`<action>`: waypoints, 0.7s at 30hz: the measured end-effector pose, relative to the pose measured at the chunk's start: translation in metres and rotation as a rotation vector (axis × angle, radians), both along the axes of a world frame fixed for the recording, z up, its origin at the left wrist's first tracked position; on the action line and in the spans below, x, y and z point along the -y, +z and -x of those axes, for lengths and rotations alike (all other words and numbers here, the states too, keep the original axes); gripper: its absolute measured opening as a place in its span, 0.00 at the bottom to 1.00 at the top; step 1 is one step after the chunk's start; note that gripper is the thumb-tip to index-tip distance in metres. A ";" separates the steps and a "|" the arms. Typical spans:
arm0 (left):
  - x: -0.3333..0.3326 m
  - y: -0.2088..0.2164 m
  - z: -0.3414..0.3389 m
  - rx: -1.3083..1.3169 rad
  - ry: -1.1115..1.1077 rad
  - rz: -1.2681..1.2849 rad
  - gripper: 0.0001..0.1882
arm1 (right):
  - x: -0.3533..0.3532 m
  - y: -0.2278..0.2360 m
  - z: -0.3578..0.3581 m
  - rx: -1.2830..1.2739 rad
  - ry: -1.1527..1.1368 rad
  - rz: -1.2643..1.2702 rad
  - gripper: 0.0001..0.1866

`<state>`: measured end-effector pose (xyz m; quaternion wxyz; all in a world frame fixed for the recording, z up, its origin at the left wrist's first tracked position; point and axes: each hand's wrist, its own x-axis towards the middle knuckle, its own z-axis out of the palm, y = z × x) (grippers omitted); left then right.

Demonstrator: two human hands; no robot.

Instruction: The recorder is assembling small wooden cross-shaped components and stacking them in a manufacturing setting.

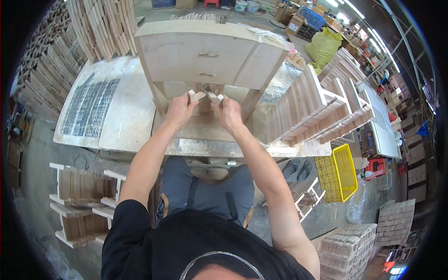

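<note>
Grips one pale wooden piece point(200, 95) in the left hand point(180, 110), a second piece point(213, 97) in the right hand point(229, 113), with fingers clamped on each, over the desk point(214, 148) near the lower edge of the panel point(184, 60). Appears to be presenting both for working there; next calls for steady guidance. Counted: two pieces, one panel, two handles point(208, 55) point(207, 74).

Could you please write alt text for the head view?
A person's left hand and right hand hold small wooden pieces near the lower edge of an upright wooden panel on a workbench. Stacked wooden parts surround it; a yellow crate is at right.
</note>
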<state>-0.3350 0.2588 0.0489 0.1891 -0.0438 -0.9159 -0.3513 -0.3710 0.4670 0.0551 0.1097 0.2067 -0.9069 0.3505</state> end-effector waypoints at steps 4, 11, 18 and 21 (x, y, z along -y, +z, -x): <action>0.005 -0.009 0.000 -0.031 0.012 -0.018 0.18 | 0.003 0.002 -0.004 0.020 0.031 0.040 0.13; 0.010 -0.004 0.000 -0.028 0.025 -0.057 0.17 | 0.007 -0.003 -0.002 0.028 0.036 0.026 0.15; 0.010 -0.007 0.003 -0.084 -0.002 -0.072 0.16 | 0.010 -0.002 -0.003 0.003 -0.003 0.067 0.15; 0.014 -0.008 0.006 -0.026 -0.007 -0.069 0.15 | 0.016 -0.007 -0.003 -0.005 -0.030 0.097 0.17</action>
